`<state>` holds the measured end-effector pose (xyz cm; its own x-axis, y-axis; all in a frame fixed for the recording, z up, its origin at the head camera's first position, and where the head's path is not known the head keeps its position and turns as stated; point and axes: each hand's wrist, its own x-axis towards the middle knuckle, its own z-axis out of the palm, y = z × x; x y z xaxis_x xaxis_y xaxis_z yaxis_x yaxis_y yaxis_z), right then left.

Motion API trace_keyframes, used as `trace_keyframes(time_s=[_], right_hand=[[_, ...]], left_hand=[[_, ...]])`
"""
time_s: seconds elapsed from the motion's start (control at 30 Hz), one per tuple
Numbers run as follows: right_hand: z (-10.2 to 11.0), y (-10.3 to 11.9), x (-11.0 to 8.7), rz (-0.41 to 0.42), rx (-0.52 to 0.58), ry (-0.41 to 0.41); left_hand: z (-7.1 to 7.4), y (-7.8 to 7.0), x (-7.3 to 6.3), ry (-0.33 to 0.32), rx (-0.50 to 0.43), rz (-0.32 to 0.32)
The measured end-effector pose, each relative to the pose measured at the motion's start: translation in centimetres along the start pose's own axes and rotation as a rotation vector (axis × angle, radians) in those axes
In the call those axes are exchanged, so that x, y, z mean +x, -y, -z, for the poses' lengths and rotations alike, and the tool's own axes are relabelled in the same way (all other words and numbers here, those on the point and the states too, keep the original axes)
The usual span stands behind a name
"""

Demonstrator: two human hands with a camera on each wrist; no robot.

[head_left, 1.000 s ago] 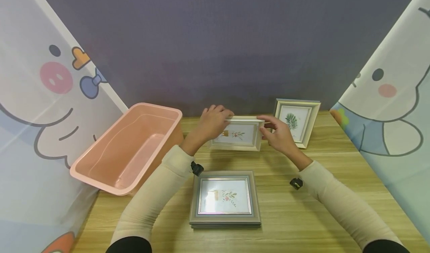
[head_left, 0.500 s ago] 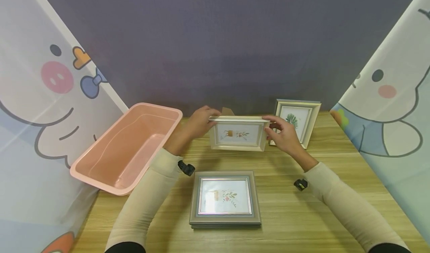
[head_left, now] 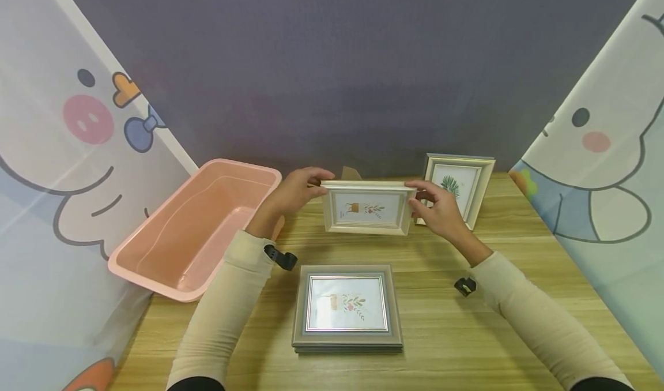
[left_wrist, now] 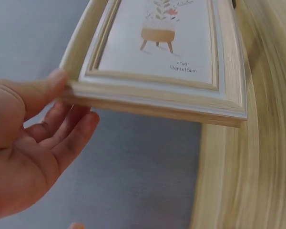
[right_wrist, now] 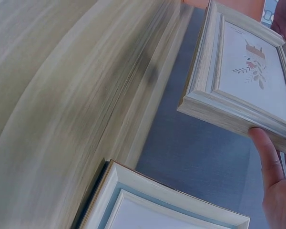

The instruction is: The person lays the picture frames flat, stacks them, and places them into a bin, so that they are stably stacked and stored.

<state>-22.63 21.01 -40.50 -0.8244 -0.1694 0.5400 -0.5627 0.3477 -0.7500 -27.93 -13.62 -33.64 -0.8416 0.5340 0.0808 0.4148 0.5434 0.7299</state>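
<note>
A cream picture frame [head_left: 369, 206] stands on its long side at the back of the table, its plant-pot picture turned sideways. My left hand [head_left: 298, 192] pinches its upper left corner; in the left wrist view the thumb lies at the front edge and the other fingers [left_wrist: 76, 138] reach behind. My right hand [head_left: 438, 209] grips the upper right corner, thumb against the side edge in the right wrist view. A brown stand flap [head_left: 351, 173] shows above its top edge. Right of it, a second cream frame [head_left: 456, 186] with a green leaf picture stands upright, leaning back.
A stack of grey-beige picture frames [head_left: 347, 339] lies flat at the front middle of the wooden table [head_left: 441, 333]. At the left stands a pink plastic bin [head_left: 199, 229]. A dark wall [head_left: 342, 91] rises behind the table, with cartoon-printed panels on both sides.
My left hand has moved left along the frame's top to its upper left corner, uncovering the picture and the brown flap. The frame and my right hand have shifted slightly right.
</note>
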Motion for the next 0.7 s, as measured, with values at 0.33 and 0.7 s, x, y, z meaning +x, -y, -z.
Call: trace_keyframes(time_s=[0.33, 0.7], right_hand=[[0.7, 0.5, 0.0, -0.026, 0.034, 0.027], [1.0, 0.6, 0.0, -0.021, 0.108, 0.026]], left_hand=[[0.5, 1.6, 0.4, 0.070, -0.263, 0.063], [0.3, 2.7, 1.0, 0.186, -0.399, 0.047]])
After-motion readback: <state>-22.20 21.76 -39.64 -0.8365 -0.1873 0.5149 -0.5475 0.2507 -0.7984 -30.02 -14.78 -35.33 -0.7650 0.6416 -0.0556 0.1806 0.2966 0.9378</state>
